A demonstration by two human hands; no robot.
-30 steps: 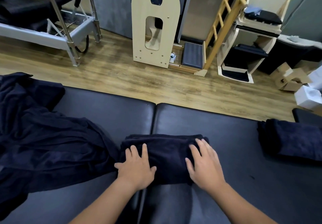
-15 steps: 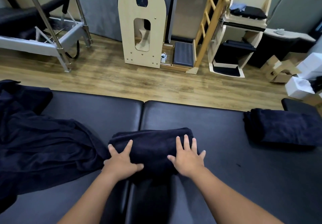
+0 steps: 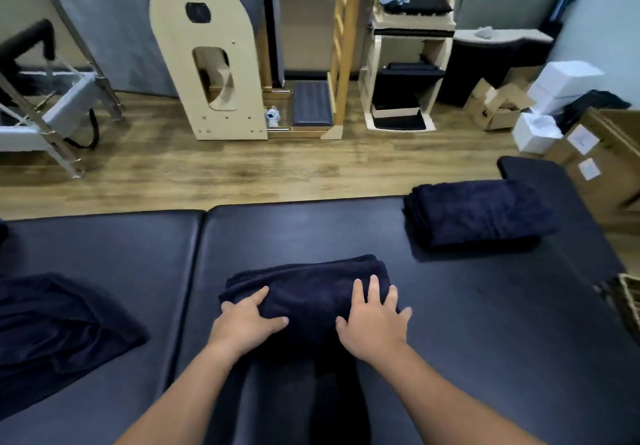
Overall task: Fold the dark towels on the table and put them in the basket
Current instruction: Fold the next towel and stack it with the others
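Folded dark navy terry towel point(image 3: 308, 289) lies mid black padded table point(image 3: 346, 230). Left hand point(image 3: 247, 323) and right hand point(image 3: 374, 320) press flat on it, fingers spread straight, gripping nothing. Woven basket point(image 3: 627, 292) at right edge.

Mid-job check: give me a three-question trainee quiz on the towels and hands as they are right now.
1. True or false: both hands rest on the folded towel in front of the person.
2. Where is the second folded towel? A) on the floor B) on the table's far right C) in the basket
3. Fill in: the unfolded towels lie to the person's ____.

Key:
1. True: left hand and right hand press flat on it.
2. B, on the table; only the basket rim shows at the right edge.
3. left
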